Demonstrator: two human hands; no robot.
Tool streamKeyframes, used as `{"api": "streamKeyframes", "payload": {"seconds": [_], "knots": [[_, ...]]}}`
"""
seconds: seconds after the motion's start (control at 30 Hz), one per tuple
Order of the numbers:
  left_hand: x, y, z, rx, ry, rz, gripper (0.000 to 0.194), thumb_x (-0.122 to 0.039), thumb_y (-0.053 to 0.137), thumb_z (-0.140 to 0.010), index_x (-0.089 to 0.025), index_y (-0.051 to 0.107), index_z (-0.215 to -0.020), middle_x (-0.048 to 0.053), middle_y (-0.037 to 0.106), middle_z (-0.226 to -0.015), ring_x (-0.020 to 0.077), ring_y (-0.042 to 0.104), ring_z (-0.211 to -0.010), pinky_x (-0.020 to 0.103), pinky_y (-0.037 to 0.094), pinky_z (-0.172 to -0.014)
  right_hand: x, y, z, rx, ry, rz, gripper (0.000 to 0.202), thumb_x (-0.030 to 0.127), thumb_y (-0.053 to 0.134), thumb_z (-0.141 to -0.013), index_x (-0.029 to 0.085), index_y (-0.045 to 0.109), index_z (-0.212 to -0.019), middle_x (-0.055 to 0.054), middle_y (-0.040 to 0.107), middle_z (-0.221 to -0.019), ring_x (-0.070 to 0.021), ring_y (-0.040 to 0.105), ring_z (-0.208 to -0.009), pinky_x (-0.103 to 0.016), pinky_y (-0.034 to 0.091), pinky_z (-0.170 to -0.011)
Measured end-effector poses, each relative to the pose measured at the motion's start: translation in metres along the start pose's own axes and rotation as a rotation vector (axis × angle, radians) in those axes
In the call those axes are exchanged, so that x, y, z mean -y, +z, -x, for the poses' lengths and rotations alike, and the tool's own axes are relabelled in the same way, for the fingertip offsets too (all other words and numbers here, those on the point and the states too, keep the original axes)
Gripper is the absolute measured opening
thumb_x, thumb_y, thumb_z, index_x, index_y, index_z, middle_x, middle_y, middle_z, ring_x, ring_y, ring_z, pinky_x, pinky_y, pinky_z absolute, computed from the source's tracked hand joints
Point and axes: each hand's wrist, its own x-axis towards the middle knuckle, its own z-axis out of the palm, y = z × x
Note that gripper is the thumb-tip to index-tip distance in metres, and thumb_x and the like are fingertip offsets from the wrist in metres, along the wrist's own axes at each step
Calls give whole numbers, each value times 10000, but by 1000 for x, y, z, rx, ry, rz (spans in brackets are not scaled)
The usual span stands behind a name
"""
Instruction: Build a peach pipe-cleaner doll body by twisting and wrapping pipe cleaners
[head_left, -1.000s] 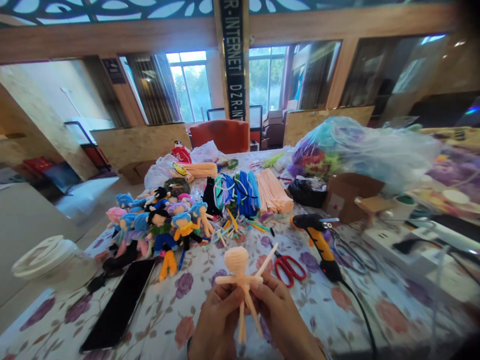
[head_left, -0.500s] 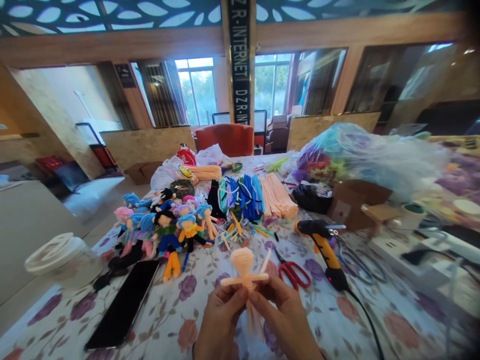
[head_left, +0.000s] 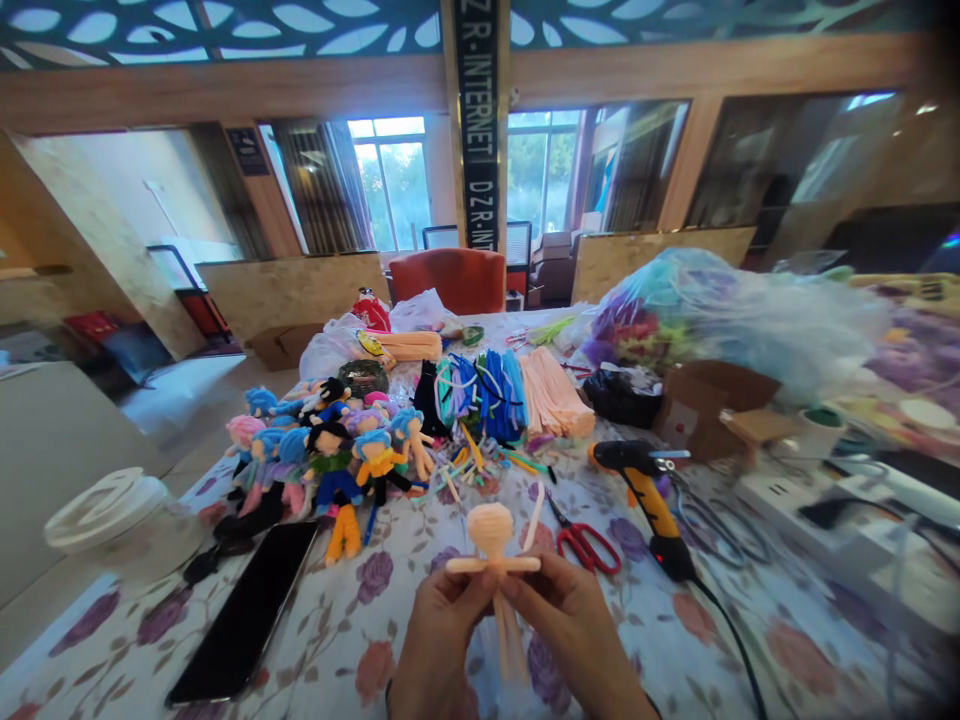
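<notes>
A peach doll figure (head_left: 490, 530) made of fuzzy stems, with a round head, two straight arms and long legs hanging down, is held upright between both hands. My left hand (head_left: 448, 625) pinches it below its left-side arm. My right hand (head_left: 570, 610) pinches it from the other side, the thumbs close together at its chest. A loose pale stem (head_left: 535, 515) sticks up behind the fingers of my right hand. Red-handled scissors (head_left: 587, 547) lie on the cloth just past my right hand.
Finished dolls (head_left: 337, 455) are heaped at the left, near a black phone (head_left: 244, 612) and a white tub (head_left: 124, 520). Stem bundles (head_left: 555, 393) lie farther back. A glue gun (head_left: 649, 500), a power strip (head_left: 795, 505), a cardboard box (head_left: 701, 405) and plastic bags (head_left: 757, 310) are at the right.
The doll figure has shifted slightly right and down and its arms are now more level. Both hands keep their hold. The loose stem behind my right hand stands slightly higher.
</notes>
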Motion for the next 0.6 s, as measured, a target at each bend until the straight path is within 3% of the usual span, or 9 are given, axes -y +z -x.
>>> {"api": "streamKeyframes", "payload": {"seconds": [0.23,0.4,0.6], "knots": [[-1,-1,3,-6,0,-37,132,-266,715,-700,-147,736,-754,65,731,-711,199,651,-694,298,499,-693,-6,-3,-3,28,4,5,251,382,705,-710,144,681,-786,-35,674,-731,-190,602,-712,-257,456,-635],[-1,-5,2,-79,5,-53,189,-318,736,-672,-133,719,-708,54,702,-646,177,624,-641,278,488,-656,-14,-3,-2,72,10,149,304,412,691,-717,145,683,-864,-73,688,-792,-230,625,-759,-307,485,-687],[-19,-18,3,-93,52,-66,207,-344,725,-685,-146,683,-729,31,699,-641,154,628,-618,246,490,-615,-19,-4,3,-104,-65,110,409,479,666,-726,187,637,-1010,-33,632,-681,-178,580,-607,-281,479,-597]]}}
